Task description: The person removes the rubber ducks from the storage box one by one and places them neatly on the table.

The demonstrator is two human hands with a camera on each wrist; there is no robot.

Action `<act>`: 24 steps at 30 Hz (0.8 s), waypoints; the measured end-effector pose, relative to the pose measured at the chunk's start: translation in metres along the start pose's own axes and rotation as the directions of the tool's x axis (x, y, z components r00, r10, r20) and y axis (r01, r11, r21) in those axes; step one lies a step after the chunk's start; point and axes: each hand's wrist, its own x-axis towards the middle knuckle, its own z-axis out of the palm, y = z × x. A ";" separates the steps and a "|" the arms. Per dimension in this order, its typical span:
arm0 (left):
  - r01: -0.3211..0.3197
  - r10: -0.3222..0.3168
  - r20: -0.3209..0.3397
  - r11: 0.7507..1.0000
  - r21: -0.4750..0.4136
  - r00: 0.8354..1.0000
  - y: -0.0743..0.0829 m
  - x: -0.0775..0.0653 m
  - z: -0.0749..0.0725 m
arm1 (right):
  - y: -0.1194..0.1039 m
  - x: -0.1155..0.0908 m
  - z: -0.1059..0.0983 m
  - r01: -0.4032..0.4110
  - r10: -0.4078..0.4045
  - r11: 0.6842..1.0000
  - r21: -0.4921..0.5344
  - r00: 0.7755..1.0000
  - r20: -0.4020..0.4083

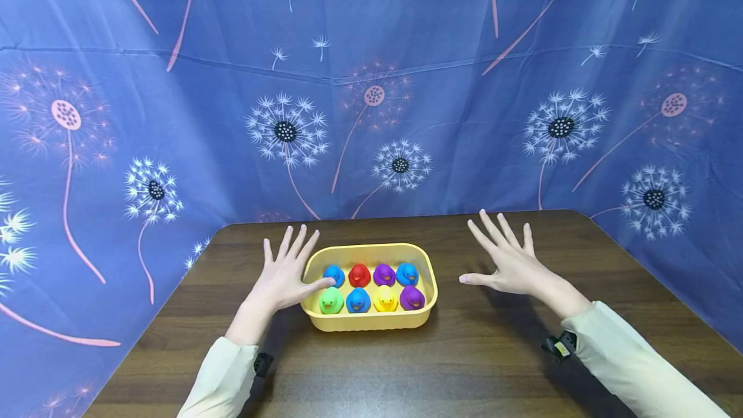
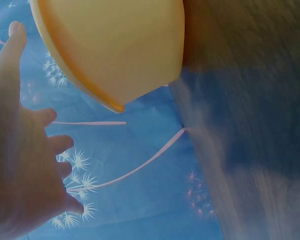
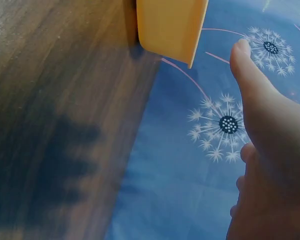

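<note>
One container here: yellow bin (image 1: 371, 322), mid-table, toward the far half of the brown table (image 1: 464, 366). Eight toy ducks inside, two rows of four, all upright.

Far row, left to right: far-left blue duck (image 1: 333, 272), red duck (image 1: 359, 275), far purple duck (image 1: 384, 274), far-right blue duck (image 1: 407, 274).
Near row: green duck (image 1: 331, 302), near blue duck (image 1: 358, 302), yellow duck (image 1: 386, 300), near purple duck (image 1: 412, 298).

Left hand (image 1: 281, 280): fingers straight and spread apart, thumb out toward the bin. From the head view the thumb overlaps the left rim and the tip lines up with the far-left blue duck; the left wrist view shows it apart from the wall.

Right hand (image 1: 511, 266): same pose, fingers apart, thumb pointing left at the bin, well off its right end. Shadow on the table below it.

Pale sleeve (image 1: 638, 363) on the right arm, matching sleeve (image 1: 223, 376) on the left. Blue dandelion-print cloth (image 1: 464, 115) hangs behind the far table edge.
</note>
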 end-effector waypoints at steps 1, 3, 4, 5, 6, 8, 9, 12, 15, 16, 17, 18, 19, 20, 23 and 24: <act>0.001 -0.001 0.002 1.000 -0.007 1.000 0.000 0.000 0.000 | 0.000 0.000 -0.001 0.004 -0.004 1.000 0.007 1.000 -0.001; 0.003 -0.003 0.003 1.000 -0.020 1.000 0.000 0.001 -0.001 | -0.001 0.002 -0.003 0.016 -0.016 1.000 0.023 1.000 -0.009; 0.002 -0.002 0.003 1.000 -0.030 1.000 0.000 0.002 -0.002 | -0.001 0.003 -0.004 0.025 -0.024 0.999 0.029 1.000 -0.018; 0.001 -0.001 0.000 0.999 -0.042 1.000 0.000 0.003 -0.002 | -0.002 0.004 -0.004 0.035 -0.034 0.999 0.036 0.999 -0.028; -0.001 0.001 -0.005 0.999 -0.052 1.000 0.000 0.003 -0.003 | -0.002 0.005 -0.005 0.047 -0.045 0.998 0.046 0.998 -0.040; -0.012 0.010 -0.025 0.998 -0.068 1.000 0.000 0.005 -0.003 | -0.003 0.008 -0.005 0.076 -0.072 0.995 0.058 0.995 -0.067; -0.021 0.018 -0.040 0.997 -0.078 0.999 0.000 0.007 -0.003 | -0.004 0.009 -0.006 0.092 -0.086 0.994 0.065 0.993 -0.082; -0.054 0.044 -0.104 0.994 -0.093 0.994 -0.002 0.010 -0.001 | -0.008 0.015 -0.005 0.140 -0.130 0.987 0.075 0.984 -0.122; -0.081 0.060 -0.169 0.990 -0.118 0.984 -0.004 0.014 0.002 | -0.013 0.021 -0.004 0.171 -0.154 0.980 0.102 0.976 -0.154; -0.084 0.059 -0.184 0.988 -0.129 0.981 -0.004 0.016 0.004 | -0.014 0.023 -0.003 0.177 -0.158 0.978 0.114 0.974 -0.161; -0.085 0.056 -0.197 0.986 -0.142 0.979 -0.005 0.018 0.005 | -0.016 0.025 -0.003 0.184 -0.162 0.975 0.128 0.972 -0.170; -0.085 0.052 -0.208 0.984 -0.154 0.977 -0.005 0.019 0.007 | -0.018 0.027 -0.002 0.194 -0.167 0.970 0.145 0.969 -0.180; -0.080 0.044 -0.214 0.983 -0.165 0.976 -0.005 0.021 0.008 | -0.019 0.029 -0.002 0.206 -0.174 0.965 0.160 0.966 -0.192; -0.074 0.035 -0.217 0.982 -0.172 0.975 -0.006 0.022 0.010 | -0.021 0.031 -0.001 0.218 -0.183 0.962 0.168 0.962 -0.202; -0.038 -0.008 -0.212 0.976 -0.212 0.977 -0.005 0.025 0.013 | -0.025 0.037 0.003 0.254 -0.210 0.949 0.189 0.952 -0.224; -0.025 -0.023 -0.207 0.974 -0.225 0.978 -0.004 0.026 0.015 | -0.027 0.039 0.005 0.266 -0.221 0.945 0.192 0.948 -0.230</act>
